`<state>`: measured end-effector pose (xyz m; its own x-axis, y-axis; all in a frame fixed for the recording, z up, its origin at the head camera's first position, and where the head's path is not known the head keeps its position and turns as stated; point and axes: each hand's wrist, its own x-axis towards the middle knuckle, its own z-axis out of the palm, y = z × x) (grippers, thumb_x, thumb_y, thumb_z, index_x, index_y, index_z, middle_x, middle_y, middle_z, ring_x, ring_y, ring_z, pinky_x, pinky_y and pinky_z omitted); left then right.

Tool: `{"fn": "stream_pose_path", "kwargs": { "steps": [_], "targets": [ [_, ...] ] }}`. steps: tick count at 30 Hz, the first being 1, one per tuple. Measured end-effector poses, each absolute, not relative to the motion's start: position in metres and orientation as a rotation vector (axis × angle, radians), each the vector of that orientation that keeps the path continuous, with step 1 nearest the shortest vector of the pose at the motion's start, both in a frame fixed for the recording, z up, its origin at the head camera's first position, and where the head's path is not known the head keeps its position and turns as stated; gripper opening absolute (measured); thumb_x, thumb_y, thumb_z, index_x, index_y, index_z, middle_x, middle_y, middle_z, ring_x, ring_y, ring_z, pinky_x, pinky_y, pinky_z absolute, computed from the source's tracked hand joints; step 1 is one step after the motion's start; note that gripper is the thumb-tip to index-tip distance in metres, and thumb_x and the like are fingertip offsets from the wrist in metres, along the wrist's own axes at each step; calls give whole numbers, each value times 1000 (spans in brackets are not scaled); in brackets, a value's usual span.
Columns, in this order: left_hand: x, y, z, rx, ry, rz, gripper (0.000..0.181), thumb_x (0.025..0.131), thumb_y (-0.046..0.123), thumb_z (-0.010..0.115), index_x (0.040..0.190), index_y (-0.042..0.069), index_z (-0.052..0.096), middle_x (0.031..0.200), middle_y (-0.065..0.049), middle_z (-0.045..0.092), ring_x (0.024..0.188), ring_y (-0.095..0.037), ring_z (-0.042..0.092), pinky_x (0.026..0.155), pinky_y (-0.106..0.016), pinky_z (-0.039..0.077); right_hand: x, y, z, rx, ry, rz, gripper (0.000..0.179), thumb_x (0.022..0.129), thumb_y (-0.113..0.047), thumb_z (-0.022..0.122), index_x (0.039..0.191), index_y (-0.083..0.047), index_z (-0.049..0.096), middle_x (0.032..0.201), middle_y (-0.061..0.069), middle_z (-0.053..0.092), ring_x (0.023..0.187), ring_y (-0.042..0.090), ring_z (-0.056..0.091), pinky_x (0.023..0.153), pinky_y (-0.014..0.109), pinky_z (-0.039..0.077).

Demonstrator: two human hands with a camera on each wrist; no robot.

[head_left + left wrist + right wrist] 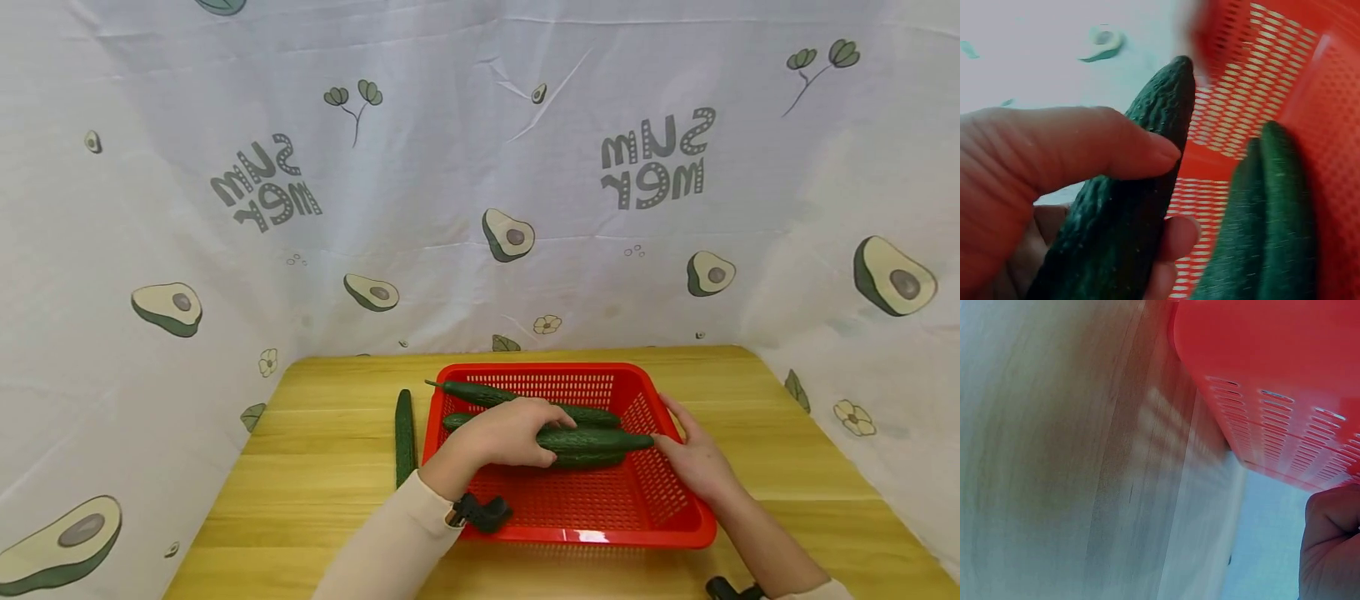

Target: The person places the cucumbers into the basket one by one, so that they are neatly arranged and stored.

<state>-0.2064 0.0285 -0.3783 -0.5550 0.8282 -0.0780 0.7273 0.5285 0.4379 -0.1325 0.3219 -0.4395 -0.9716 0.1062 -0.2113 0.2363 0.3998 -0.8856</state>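
Observation:
My left hand (510, 433) grips a dark green cucumber (600, 440) over the red plastic basket (540, 367). In the left wrist view the thumb lies across the bumpy skin of this cucumber (1163, 103), with fingertips showing on its other side. Its tip points right, close to the thumb of my right hand (701, 462). That hand holds the basket's right rim, fingers along the outside. Inside the basket lie several more cucumbers, one with a thin stem (468, 392) reaching over the left rim. My left hand partly hides them.
Another cucumber (405, 437) lies lengthwise on the wooden table (322, 475), just left of the basket. A pale cloth (442, 250) printed with avocados hangs behind and along both sides of the table.

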Motion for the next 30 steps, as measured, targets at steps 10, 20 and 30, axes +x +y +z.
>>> {"fn": "stream_pose_path", "kwargs": {
  "steps": [10, 20, 30],
  "targets": [
    [-212, 40, -399, 1242, 2472, 411, 43, 92, 28, 77, 134, 26, 68, 131, 4, 65, 113, -10, 61, 95, -24, 51, -132, 321, -437, 327, 2528, -1613, 74, 108, -24, 47, 166, -23, 1, 134, 41, 50, 82, 24, 73, 68, 45, 63],
    [-213, 40, -405, 1184, 2467, 419, 34, 89, 31, 81, 122, 29, 73, 122, 9, 71, 111, -6, 65, 91, -23, 53, -133, 321, -438, 314, 2525, -1617, 74, 108, -23, 47, 166, -23, 1, 135, 42, 49, 88, 26, 74, 69, 47, 63],
    [-214, 42, -410, 1172, 2466, 387, 37, 88, 28, 82, 124, 30, 73, 122, 7, 72, 109, -6, 65, 89, -23, 54, -133, 322, -439, 307, 2546, -1600, 74, 108, -24, 47, 166, -22, 2, 134, 41, 51, 86, 25, 74, 69, 45, 63]
  ]
}}
